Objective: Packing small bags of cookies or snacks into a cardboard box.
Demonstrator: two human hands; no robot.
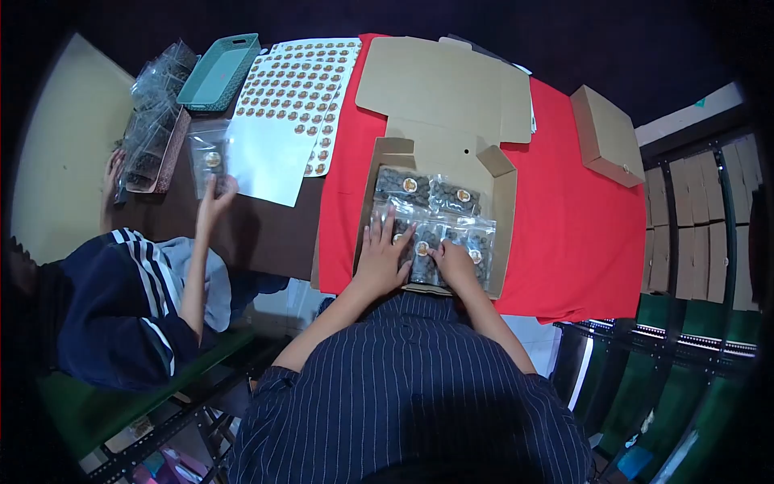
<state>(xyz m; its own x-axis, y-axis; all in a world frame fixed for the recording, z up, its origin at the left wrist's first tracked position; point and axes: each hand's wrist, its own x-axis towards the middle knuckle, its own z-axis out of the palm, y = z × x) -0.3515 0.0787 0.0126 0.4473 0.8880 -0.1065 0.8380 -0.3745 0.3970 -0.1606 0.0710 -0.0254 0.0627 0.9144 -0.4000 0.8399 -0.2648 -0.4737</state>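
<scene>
An open cardboard box stands before me, its lid folded back. Clear zip pouches of small dark pieces, each with a round sticker, lie inside. Two pouches are at the back, and a front row overlaps them. My left hand rests with spread fingers on the front-left pouch, partly covering it. At the middle front pouch, my right hand has thumb and curled fingers against its right side; whether they pinch it is unclear. The front-right pouch is partly behind that hand.
A red cloth covers the table under the box. A closed cardboard box stands right. Sticker sheets, a green tray and a basket of pouches lie left. A co-worker's hand touches another pouch.
</scene>
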